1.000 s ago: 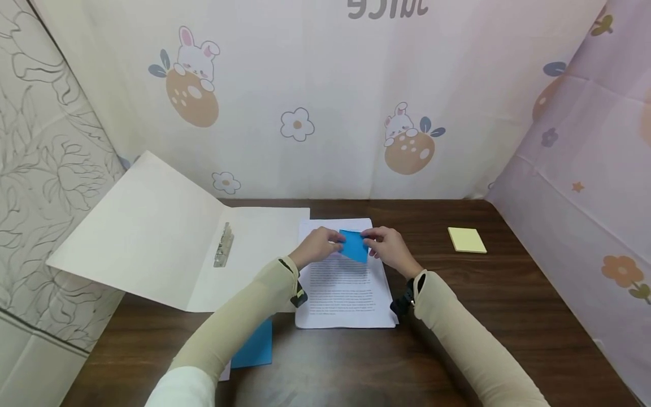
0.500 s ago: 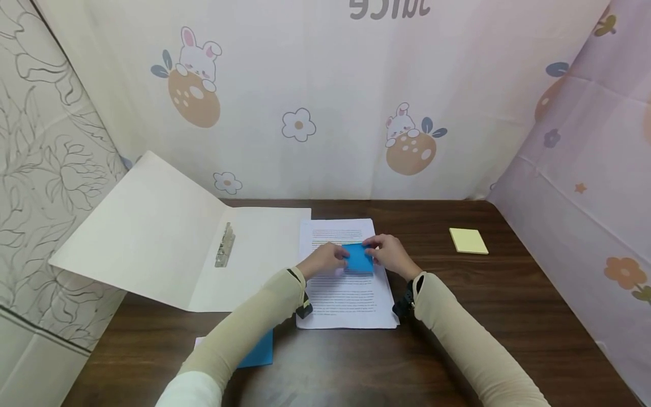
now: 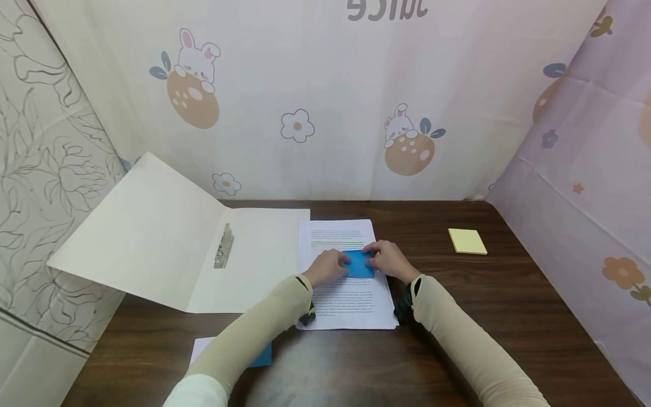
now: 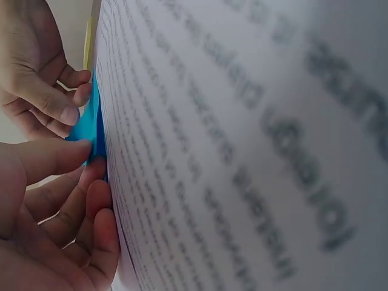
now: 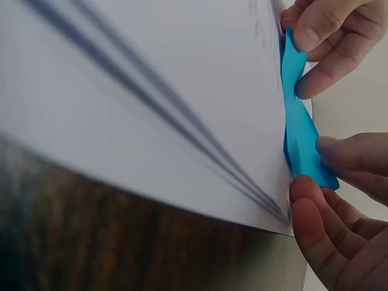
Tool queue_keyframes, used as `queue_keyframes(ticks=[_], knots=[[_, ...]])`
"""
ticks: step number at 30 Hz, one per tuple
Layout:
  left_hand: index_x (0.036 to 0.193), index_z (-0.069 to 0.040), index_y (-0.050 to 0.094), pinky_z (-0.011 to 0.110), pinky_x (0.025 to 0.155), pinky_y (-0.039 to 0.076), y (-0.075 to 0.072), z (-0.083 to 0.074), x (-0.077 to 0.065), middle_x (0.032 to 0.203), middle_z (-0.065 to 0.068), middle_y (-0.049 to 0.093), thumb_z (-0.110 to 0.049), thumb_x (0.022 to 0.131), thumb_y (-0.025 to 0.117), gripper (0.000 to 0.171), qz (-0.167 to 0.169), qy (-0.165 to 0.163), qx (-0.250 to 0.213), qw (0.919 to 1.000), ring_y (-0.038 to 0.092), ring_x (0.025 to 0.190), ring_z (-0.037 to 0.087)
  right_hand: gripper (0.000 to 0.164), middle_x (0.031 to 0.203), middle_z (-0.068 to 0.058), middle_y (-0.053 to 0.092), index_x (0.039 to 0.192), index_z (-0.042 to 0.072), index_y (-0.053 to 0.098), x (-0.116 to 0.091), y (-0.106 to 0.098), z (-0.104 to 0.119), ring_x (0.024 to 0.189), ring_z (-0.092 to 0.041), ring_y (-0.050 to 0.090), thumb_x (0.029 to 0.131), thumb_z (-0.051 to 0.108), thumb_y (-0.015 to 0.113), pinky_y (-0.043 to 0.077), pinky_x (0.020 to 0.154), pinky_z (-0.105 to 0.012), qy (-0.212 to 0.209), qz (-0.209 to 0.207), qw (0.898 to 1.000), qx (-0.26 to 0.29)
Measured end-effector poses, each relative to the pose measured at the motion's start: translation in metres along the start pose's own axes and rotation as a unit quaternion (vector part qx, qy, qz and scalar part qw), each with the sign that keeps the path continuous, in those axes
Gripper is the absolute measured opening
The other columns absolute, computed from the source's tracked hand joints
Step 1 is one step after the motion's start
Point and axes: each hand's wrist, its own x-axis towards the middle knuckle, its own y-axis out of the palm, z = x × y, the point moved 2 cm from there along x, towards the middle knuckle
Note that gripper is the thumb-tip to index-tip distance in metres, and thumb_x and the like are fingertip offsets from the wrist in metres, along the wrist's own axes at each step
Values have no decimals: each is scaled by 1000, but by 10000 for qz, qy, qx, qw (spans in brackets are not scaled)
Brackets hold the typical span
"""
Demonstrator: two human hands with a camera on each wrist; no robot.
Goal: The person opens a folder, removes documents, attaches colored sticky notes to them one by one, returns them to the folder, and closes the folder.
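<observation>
A small blue sticky note (image 3: pixel 360 265) is held over a stack of printed pages (image 3: pixel 351 308). My left hand (image 3: pixel 328 267) pinches its left edge between thumb and fingers, and my right hand (image 3: pixel 390 260) pinches the right edge. Seen from the left wrist, the note (image 4: pixel 88 124) is close to the paper and slightly bent. In the right wrist view the note (image 5: pixel 295 115) curves between the fingers of both hands; whether all of it touches the page I cannot tell. Green-highlighted lines (image 3: pixel 337 243) show just above the note.
An open white ring binder (image 3: pixel 264 243) with a metal clip (image 3: pixel 224 246) lies left of the pages, its cover tilted up. A yellow sticky pad (image 3: pixel 467 241) sits at right. Blue (image 3: pixel 261 357) and pale pads (image 3: pixel 201 346) are partly under the left forearm.
Both hands have drawn the blue note down the page towards me and lowered it to the paper. Highlighted lines above it have come into sight.
</observation>
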Motion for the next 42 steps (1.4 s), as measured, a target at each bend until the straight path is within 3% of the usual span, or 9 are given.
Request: queue_keyframes(ticks=[7,11,15,19,25,28,33,42], knots=[[115,-9,71,29,83,50,2,0,0,106,5,72,-18,88,70,28,59,35,-27,10000,59,83,13,30,102,-14,60,117,4,69,1,4,-1,85,-23,53,88,8,69,44,68,-29,107,-3,9994,-326],[116,-11,70,30,84,50,1,0,0,106,4,71,-16,86,73,30,111,-26,37,9999,59,84,13,31,106,-15,57,117,5,70,-1,6,1,89,-24,52,88,14,70,45,75,-32,96,3,9951,-983],[124,-13,65,35,98,48,1,-2,3,121,5,68,-18,84,75,42,175,-154,220,9995,62,102,17,32,112,-17,56,120,7,69,-2,5,8,89,-24,53,89,17,69,46,74,-34,-75,63,9841,-1774],[136,-14,58,38,109,42,0,-3,7,139,5,59,-20,84,76,55,329,-253,376,9984,56,127,21,37,125,-19,61,127,6,64,-2,5,15,90,-23,55,92,16,66,48,76,-34,-217,307,9717,-2331],[143,-14,49,38,111,40,-4,-2,10,140,8,57,-19,84,76,66,692,-157,340,9969,54,130,24,50,136,-20,58,144,7,47,-1,15,21,90,-21,57,96,17,59,49,81,-37,-517,1037,9595,-2569],[146,-16,46,40,113,37,-4,0,10,143,9,55,-20,83,77,70,858,-199,180,9959,51,133,26,55,140,-20,55,149,9,38,-3,20,21,98,-22,59,99,21,56,50,89,-41,-474,1256,9560,-2609],[148,-17,42,41,116,33,-5,3,10,150,9,47,-23,84,77,74,970,-327,207,9945,41,141,27,57,140,-24,53,153,8,27,-8,27,23,109,-26,59,102,19,49,47,99,-49,-382,1419,9557,-2549],[150,-17,38,42,116,32,-3,0,11,151,10,45,-25,87,73,72,995,-271,368,9940,39,142,27,61,143,-27,48,155,4,20,-8,28,23,131,-40,49,103,23,47,41,106,-54,-249,1474,9582,-2439]])
